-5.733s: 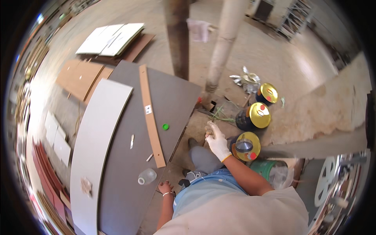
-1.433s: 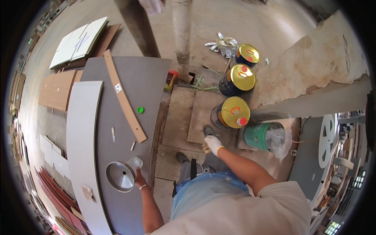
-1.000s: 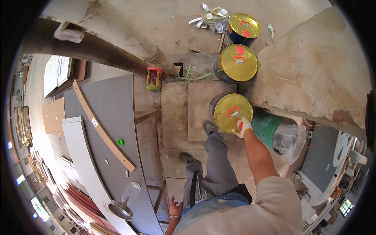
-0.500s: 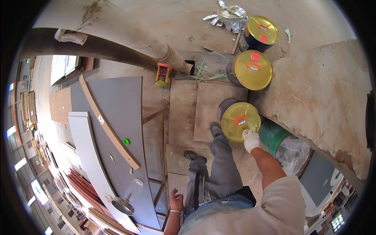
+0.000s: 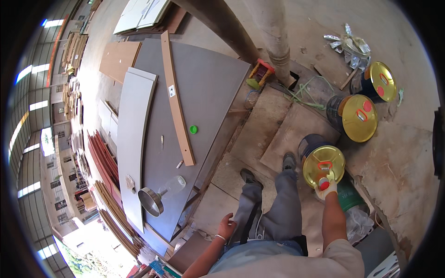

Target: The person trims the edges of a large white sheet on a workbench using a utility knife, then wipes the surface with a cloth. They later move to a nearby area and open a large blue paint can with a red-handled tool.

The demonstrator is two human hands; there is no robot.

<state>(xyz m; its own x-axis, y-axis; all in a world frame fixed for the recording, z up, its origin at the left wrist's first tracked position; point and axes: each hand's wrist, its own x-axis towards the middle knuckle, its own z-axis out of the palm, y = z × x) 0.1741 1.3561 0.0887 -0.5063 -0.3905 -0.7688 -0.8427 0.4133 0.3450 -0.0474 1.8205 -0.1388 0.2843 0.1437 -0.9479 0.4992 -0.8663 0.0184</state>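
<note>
My right hand (image 5: 327,189), in a white glove, is at the near rim of a dark drum with a gold lid (image 5: 337,163). Its fingers close around a round red cap (image 5: 323,184); whether the cap still touches the lid I cannot tell. A red carrying handle (image 5: 325,165) lies on the same lid. My left hand (image 5: 226,227) is bare, with a band at the wrist. It hangs beside my left thigh, fingers loosely bent and apart, holding nothing.
Two more gold-lidded drums (image 5: 359,118) (image 5: 383,82) stand farther right. A green drum (image 5: 348,197) with clear plastic is beside my right forearm. On the grey board table (image 5: 208,69) at left lie a wooden strip (image 5: 174,104), a green cap (image 5: 193,129), a metal funnel (image 5: 151,202) and a clear bottle (image 5: 174,184).
The view has swung left, so the drums appear farther right. The red cap now shows in my right hand's fingers; before, the glove covered that spot. My left hand stays by my thigh.
</note>
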